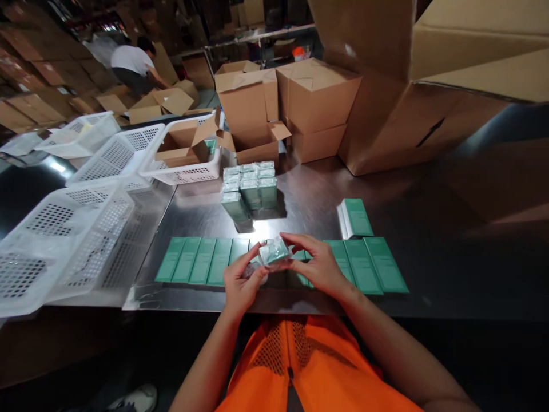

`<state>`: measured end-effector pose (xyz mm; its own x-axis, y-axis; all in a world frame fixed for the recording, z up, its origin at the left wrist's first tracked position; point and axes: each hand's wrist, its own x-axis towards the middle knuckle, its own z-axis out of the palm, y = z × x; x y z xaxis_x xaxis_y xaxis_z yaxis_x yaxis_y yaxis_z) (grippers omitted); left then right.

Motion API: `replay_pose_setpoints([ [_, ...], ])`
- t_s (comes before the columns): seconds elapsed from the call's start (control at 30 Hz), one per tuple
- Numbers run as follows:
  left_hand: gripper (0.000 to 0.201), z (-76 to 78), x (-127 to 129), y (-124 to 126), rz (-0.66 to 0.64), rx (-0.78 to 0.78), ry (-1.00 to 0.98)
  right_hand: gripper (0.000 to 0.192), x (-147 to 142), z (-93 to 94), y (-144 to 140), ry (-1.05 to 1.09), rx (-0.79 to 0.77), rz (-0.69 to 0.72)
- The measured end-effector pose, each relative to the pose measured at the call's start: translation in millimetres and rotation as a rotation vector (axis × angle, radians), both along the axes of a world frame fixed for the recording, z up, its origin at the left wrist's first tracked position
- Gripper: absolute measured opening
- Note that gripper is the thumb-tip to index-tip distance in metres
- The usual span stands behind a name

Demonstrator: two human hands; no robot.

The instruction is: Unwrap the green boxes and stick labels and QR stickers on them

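Three white perforated baskets [64, 240] are lying along the left side of the steel table [429, 263], and a fourth [189, 169] is carrying an opened carton. Five flat green boxes [201, 260] are lying side by side at the near edge, long axes running away from the person. Just right of them the left hand [241, 280] is pinching the near-left end of a small clear-wrapped green box [277, 250], fingers curled around it. That box is sitting between both hands, above the table edge, long axis running left to right, equally near each. The right hand [317, 264] is gripping its far-right end. Behind, a block of wrapped boxes [251, 189] is standing, too tightly packed to count. Further right, three more flat boxes [364, 264] are lying, and one [355, 217] apart.
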<state>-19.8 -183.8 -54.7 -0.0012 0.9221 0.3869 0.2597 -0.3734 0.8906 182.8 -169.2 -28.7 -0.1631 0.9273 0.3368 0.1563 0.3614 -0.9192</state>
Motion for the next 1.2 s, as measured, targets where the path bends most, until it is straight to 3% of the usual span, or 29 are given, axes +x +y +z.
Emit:
replay_pose_setpoints([
  [0.17, 0.038, -8.4, -4.4, 1.4, -0.001, -0.158, 0.019, 0.035, 2.8, 1.2, 3.1, -0.149, -0.015, 0.022],
  [0.33, 0.029, -5.8, -8.4, 5.9, -0.176, -0.023, 0.289, 0.032, 8.3, -2.9, 7.1, -0.302, 0.014, 0.096],
  [0.43, 0.026, -6.8, -9.6, 4.3, -0.2, 0.038, 0.48, 0.025, 15.4, -9.4, 6.8, -0.515, -0.017, 0.128],
  [0.5, 0.037, -7.4, -8.5, 1.6, -0.185, 0.053, 0.532, 0.044, 21.5, -9.7, 6.2, -0.552, -0.036, 0.156],
  [0.6, 0.054, -5.8, -4.7, -2.1, -0.156, 0.092, 0.493, 0.099, 29.4, 0.7, 8.8, -0.353, -0.025, 0.228],
  [0.63, 0.05, -4.6, -3.2, -2.5, -0.157, 0.113, 0.467, 0.101, 30.8, 6.2, 10.8, -0.287, -0.008, 0.258],
  [0.8, 0.006, 1.5, 2.9, 0.3, -0.149, 0.231, 0.383, 0.04, 27.4, 29.2, 22.5, -0.166, -0.024, 0.346],
  [0.93, 0.012, 8.0, 6.2, -3.5, -0.17, 0.287, 0.38, 0.043, 34.9, 35.7, 35.4, 0.126, -0.195, 0.201],
  [1.07, 0.012, 19.2, 6.9, -20.5, -0.302, 0.234, 0.379, 0.05, 77.7, 40.1, 75.1, 0.43, -0.175, -0.145],
  [1.13, 0.018, 23.9, 5.9, -29.9, -0.384, 0.149, 0.248, 0.057, 106.2, 37.0, 101.5, 0.305, -0.162, -0.274],
  [1.2, 0.027, 25.3, 4.1, -37.5, -0.491, 0.04, 0.072, 0.057, 130.9, 28.4, 124.3, -0.02, -0.23, -0.333],
])
